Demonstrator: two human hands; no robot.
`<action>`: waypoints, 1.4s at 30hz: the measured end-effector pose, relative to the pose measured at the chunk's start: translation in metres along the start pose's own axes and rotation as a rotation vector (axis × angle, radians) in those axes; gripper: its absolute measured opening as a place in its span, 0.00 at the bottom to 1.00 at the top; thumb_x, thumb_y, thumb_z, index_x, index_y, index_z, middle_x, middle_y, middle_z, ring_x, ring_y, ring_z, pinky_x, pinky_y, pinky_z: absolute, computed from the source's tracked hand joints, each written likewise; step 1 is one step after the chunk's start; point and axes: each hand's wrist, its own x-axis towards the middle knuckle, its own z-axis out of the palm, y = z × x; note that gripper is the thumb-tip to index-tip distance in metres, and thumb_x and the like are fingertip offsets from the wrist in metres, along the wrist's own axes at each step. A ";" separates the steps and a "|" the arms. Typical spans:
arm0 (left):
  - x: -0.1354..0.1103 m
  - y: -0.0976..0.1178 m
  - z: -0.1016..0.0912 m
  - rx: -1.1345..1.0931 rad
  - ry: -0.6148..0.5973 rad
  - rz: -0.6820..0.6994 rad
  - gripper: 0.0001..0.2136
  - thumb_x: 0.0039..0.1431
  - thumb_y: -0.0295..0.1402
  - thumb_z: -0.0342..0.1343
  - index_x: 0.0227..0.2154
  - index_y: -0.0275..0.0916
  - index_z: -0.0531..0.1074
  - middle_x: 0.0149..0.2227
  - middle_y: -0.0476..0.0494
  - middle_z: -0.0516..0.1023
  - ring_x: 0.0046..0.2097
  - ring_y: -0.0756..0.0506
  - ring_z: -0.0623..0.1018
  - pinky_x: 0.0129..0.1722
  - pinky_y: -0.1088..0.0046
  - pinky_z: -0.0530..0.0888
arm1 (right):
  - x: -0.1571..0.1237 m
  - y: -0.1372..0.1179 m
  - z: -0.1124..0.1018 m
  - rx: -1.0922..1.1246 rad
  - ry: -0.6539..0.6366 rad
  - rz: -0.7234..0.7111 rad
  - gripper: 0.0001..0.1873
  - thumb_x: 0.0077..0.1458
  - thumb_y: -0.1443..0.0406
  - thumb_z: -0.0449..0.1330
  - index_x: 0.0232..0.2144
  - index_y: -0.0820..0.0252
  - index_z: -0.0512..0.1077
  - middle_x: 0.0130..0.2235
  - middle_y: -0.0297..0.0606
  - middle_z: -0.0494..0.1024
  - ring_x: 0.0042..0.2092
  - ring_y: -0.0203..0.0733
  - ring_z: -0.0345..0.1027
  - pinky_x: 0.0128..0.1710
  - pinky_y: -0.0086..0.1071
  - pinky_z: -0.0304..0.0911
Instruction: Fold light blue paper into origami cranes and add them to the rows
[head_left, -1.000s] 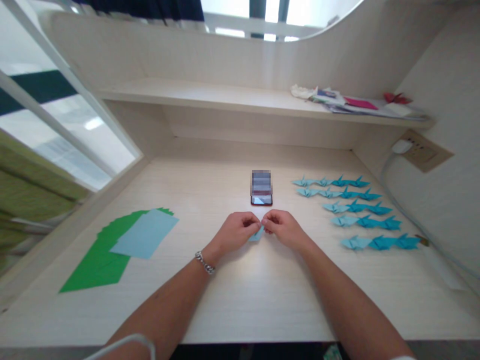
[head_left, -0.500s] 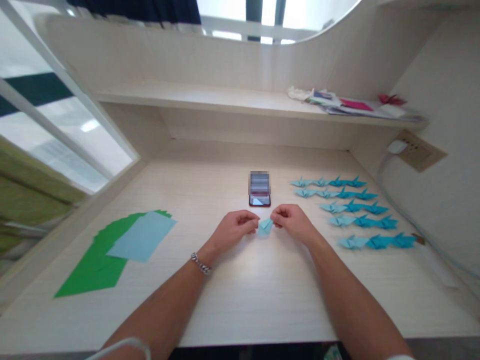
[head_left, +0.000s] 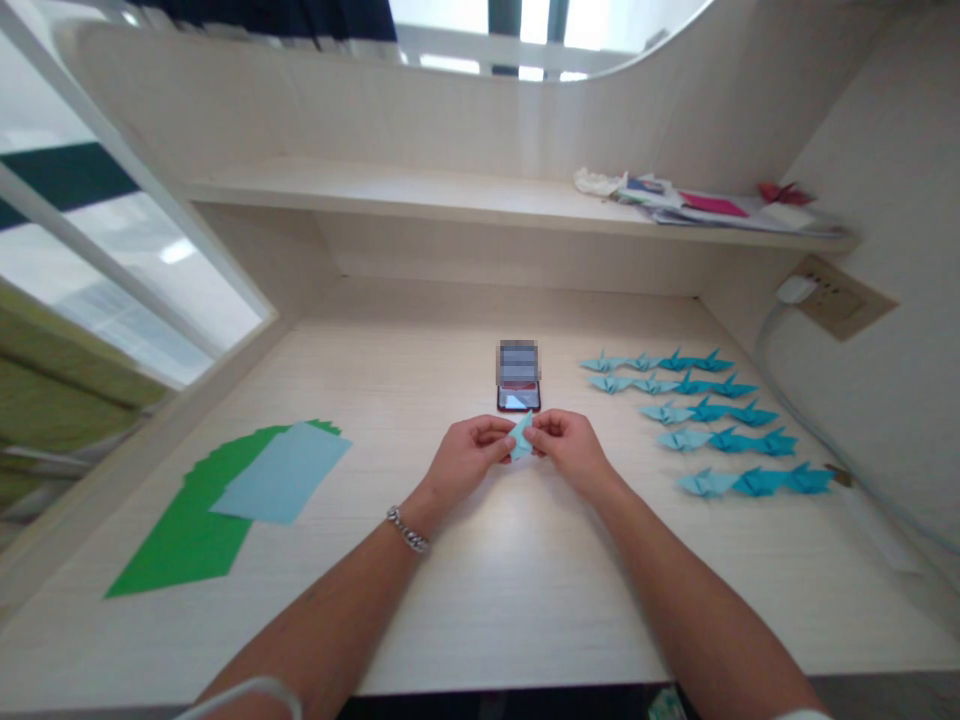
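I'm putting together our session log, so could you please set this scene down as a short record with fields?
Left hand: holding one side of a small folded light-blue paper
Right hand: holding the other side of that paper
Left wrist: chain bracelet
Just beyond the hands: phone lying on the desk
Desk, left: fanned green sheets, with a light-blue sheet partly over them
Desk, right: five rows of folded paper birds, in paler and brighter blue
Right wall: white plug in a socket plate
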 end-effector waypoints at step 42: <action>-0.001 0.000 0.010 -0.267 0.110 -0.160 0.12 0.47 0.36 0.63 0.26 0.33 0.69 0.25 0.45 0.75 0.26 0.49 0.78 0.27 0.74 0.74 | -0.001 0.004 0.007 -0.034 0.190 -0.015 0.16 0.45 0.55 0.63 0.31 0.62 0.73 0.28 0.39 0.77 0.29 0.40 0.69 0.26 0.30 0.64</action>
